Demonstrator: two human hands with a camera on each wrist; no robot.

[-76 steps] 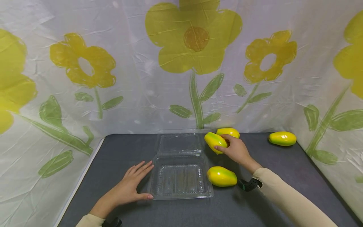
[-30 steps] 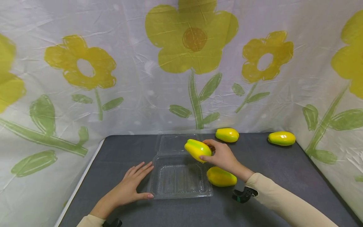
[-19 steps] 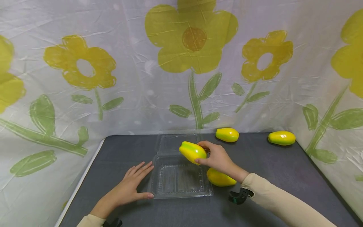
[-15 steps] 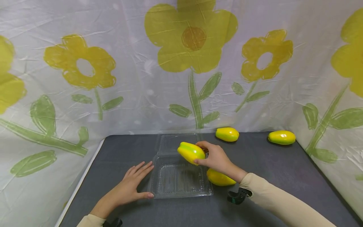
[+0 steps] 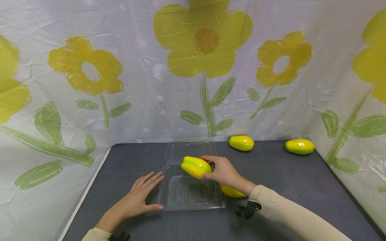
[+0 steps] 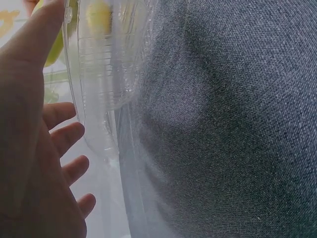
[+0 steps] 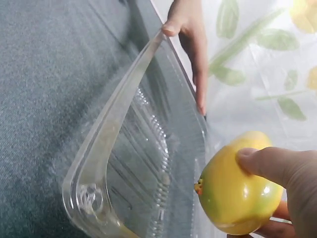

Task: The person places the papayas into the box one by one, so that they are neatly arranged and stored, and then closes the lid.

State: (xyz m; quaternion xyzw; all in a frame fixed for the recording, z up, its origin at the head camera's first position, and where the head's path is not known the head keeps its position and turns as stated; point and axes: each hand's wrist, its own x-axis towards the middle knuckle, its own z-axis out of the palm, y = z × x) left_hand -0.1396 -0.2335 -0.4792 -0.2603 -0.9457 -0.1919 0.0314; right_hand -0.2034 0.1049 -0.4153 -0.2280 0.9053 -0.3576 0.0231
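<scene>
My right hand (image 5: 224, 172) holds a glossy yellow-green papaya (image 5: 195, 167) over the clear plastic clamshell box (image 5: 193, 206), thumb on one side and fingers on the other. In the right wrist view the papaya (image 7: 240, 191) shows a small brown stem end pointing toward the box. The box stands with its lid (image 5: 190, 152) folded back flat behind it. At the box's left edge rests my left hand (image 5: 135, 197), fingers spread, thumb at the near corner. Seen from the left wrist, the fingers lie along the box wall (image 6: 94, 69). A second papaya (image 5: 232, 191) lies right of the box, partly hidden by my right wrist.
Two more papayas lie near the back wall: one papaya (image 5: 242, 143) right of the lid, another papaya (image 5: 299, 146) in the far right corner. A dark grey cloth (image 5: 280, 170) covers the table. A flower-printed sheet (image 5: 144, 83) encloses the back and sides.
The right hand has carried the papaya leftward from beside the back papaya to above the box, lowering slightly. The left hand stays at the box's edge.
</scene>
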